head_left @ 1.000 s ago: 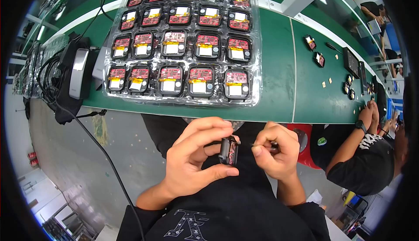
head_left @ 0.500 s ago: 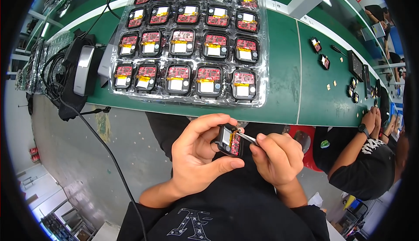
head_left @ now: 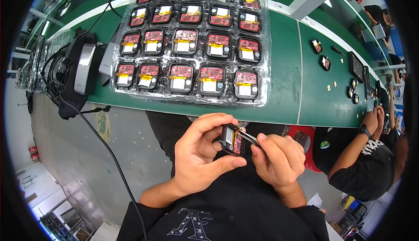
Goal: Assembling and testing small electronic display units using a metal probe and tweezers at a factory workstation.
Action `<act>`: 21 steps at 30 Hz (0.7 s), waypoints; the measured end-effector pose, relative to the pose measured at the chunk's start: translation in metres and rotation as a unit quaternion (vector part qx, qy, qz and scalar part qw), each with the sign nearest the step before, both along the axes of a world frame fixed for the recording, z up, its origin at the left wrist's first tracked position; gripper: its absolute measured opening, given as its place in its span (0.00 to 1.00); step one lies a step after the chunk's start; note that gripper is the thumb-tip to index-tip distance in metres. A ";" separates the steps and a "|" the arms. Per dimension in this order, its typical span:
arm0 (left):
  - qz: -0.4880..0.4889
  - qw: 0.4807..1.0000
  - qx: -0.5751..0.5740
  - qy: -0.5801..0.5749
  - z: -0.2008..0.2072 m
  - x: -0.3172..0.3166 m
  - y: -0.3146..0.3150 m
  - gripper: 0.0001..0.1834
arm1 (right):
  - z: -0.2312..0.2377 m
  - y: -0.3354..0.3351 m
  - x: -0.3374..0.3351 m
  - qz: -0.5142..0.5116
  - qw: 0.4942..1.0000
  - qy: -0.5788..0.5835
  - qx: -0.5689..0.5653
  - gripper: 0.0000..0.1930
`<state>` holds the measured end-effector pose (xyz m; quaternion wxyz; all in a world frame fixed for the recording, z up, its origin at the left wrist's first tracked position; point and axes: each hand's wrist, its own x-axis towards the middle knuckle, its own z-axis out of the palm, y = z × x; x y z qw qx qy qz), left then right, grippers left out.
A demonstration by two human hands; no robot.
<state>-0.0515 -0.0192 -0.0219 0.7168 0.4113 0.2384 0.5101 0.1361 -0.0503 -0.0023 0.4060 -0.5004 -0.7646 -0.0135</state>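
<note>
My left hand (head_left: 198, 153) is closed around the edges of a small black device housing (head_left: 230, 140), tilted in front of my body below the table edge. Inside it show a red circuit board, a pale rectangular block and a yellow strip. Between thumb and fingers, my right hand (head_left: 281, 160) pinches metal tweezers (head_left: 249, 138). Their tips reach the upper part of the housing, near its rim; what small part they touch there is too small to make out. Beyond my hands lies a clear plastic tray (head_left: 192, 99) with rows of similar open housings in its pockets.
The tray rests on a green table (head_left: 283, 88). To its left are a silver-grey box (head_left: 84, 68) and coiled black cables (head_left: 52, 73). Loose housings (head_left: 324, 62) lie farther right. A co-worker (head_left: 366, 162) sits at the right, and a white post (head_left: 312, 1) rises behind.
Both hands, with the housing and tweezers, have shifted very slightly right. The tweezers stay at the upper part of the housing.
</note>
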 end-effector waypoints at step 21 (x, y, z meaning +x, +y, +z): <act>-0.003 0.999 0.032 0.042 0.002 -0.002 0.002 0.37 | -0.006 0.003 -0.001 0.016 0.961 0.223 -0.162 0.06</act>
